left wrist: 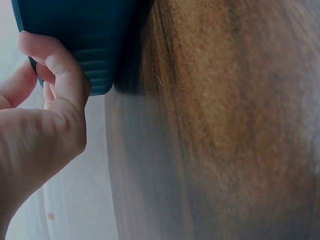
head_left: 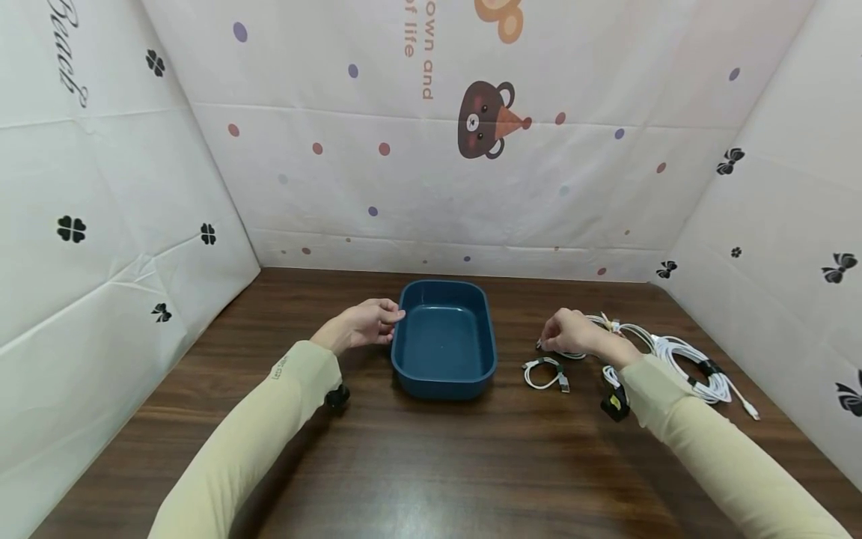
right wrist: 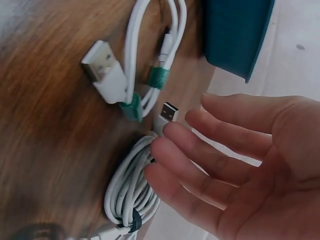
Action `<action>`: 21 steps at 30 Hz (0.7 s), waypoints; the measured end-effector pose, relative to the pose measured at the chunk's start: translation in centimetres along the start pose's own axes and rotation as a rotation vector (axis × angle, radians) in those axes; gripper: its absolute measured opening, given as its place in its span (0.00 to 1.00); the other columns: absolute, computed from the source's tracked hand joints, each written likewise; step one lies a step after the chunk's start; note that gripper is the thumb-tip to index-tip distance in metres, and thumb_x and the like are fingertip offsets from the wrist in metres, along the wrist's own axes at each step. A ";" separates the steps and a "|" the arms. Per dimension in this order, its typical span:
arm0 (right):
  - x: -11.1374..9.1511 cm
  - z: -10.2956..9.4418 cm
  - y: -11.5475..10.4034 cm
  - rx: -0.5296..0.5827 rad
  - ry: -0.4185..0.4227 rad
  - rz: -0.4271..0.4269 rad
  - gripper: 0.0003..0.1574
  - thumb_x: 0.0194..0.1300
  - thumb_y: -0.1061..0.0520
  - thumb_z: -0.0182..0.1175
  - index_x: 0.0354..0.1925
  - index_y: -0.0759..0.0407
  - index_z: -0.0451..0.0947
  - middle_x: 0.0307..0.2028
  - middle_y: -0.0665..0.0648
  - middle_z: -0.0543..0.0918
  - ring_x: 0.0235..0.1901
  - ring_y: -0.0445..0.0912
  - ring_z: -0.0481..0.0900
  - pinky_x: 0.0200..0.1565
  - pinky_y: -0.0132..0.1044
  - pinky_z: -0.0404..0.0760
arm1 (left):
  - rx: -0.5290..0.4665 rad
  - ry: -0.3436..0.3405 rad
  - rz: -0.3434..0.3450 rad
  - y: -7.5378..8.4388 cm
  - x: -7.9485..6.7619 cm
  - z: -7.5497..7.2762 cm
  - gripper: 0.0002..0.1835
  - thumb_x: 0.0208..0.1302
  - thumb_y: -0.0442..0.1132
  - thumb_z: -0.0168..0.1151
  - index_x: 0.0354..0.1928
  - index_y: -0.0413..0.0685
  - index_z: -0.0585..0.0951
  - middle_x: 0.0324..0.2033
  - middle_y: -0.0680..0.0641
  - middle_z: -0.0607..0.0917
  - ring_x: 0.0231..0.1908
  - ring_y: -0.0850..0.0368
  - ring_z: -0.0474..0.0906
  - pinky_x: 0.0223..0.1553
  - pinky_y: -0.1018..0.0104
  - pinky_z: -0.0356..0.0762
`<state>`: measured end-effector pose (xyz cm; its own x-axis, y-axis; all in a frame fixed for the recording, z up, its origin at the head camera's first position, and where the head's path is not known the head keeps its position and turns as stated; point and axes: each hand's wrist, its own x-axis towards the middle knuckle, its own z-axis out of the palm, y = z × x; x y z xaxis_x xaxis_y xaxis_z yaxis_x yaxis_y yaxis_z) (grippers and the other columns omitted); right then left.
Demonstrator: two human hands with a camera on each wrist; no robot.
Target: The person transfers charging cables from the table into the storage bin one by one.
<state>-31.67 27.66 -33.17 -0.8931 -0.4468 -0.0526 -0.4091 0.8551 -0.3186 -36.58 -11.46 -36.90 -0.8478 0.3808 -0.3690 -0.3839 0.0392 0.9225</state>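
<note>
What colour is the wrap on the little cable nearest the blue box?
The wrap on that cable is green, clearest in the right wrist view.

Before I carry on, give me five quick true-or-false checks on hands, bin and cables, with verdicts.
1. The left hand touches the rim of the blue bin. True.
2. The right hand also touches the bin. False: it is apart from the bin, near the white cables.
3. The cable loop nearest the bin has green ties. True.
4. All the cables are in the bin. False: they lie on the table, to its right.
5. The bin stands open side up. True.
</note>
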 end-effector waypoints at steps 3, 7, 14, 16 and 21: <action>0.0 0.5 0.1 0.010 -0.017 0.018 0.06 0.56 0.61 0.66 0.33 0.63 0.85 0.26 0.54 0.86 0.26 0.41 0.79 0.32 0.37 0.77 | 0.000 0.003 0.002 -0.1 0.0 -0.1 0.03 0.72 0.37 0.53 0.38 0.48 0.69 0.32 0.48 0.73 0.28 0.56 0.69 0.32 0.67 0.73; 0.1 1.1 0.1 0.003 -0.023 0.024 0.11 0.51 0.61 0.70 0.35 0.65 0.84 0.26 0.54 0.86 0.26 0.42 0.79 0.32 0.36 0.78 | -0.006 0.013 0.000 -0.1 0.1 -0.1 0.03 0.72 0.37 0.53 0.39 0.48 0.70 0.32 0.48 0.73 0.28 0.56 0.69 0.31 0.67 0.73; 0.1 2.1 0.1 -0.045 -0.004 -0.021 0.09 0.48 0.63 0.70 0.30 0.64 0.82 0.21 0.51 0.80 0.24 0.40 0.72 0.30 0.35 0.72 | -0.006 0.022 0.008 -0.2 0.0 0.0 0.03 0.71 0.37 0.54 0.38 0.48 0.70 0.30 0.49 0.74 0.28 0.56 0.70 0.31 0.67 0.74; 0.1 2.2 0.2 -0.062 0.004 -0.039 0.07 0.48 0.64 0.70 0.28 0.62 0.81 0.20 0.50 0.78 0.23 0.40 0.70 0.30 0.34 0.69 | -0.005 0.026 0.010 -0.2 0.0 0.0 0.03 0.71 0.37 0.54 0.39 0.48 0.70 0.30 0.50 0.74 0.28 0.56 0.70 0.31 0.67 0.74; 0.1 2.3 0.3 -0.076 0.012 -0.061 0.06 0.47 0.65 0.69 0.24 0.59 0.80 0.18 0.48 0.76 0.21 0.39 0.68 0.29 0.32 0.67 | -0.009 0.033 0.005 -0.2 0.0 0.0 0.03 0.71 0.37 0.54 0.39 0.48 0.70 0.32 0.49 0.75 0.28 0.56 0.70 0.32 0.67 0.74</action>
<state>-31.46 27.24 -35.44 -0.8680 -0.4960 -0.0236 -0.4756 0.8440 -0.2479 -36.57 -11.48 -37.07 -0.8611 0.3503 -0.3684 -0.3830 0.0297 0.9233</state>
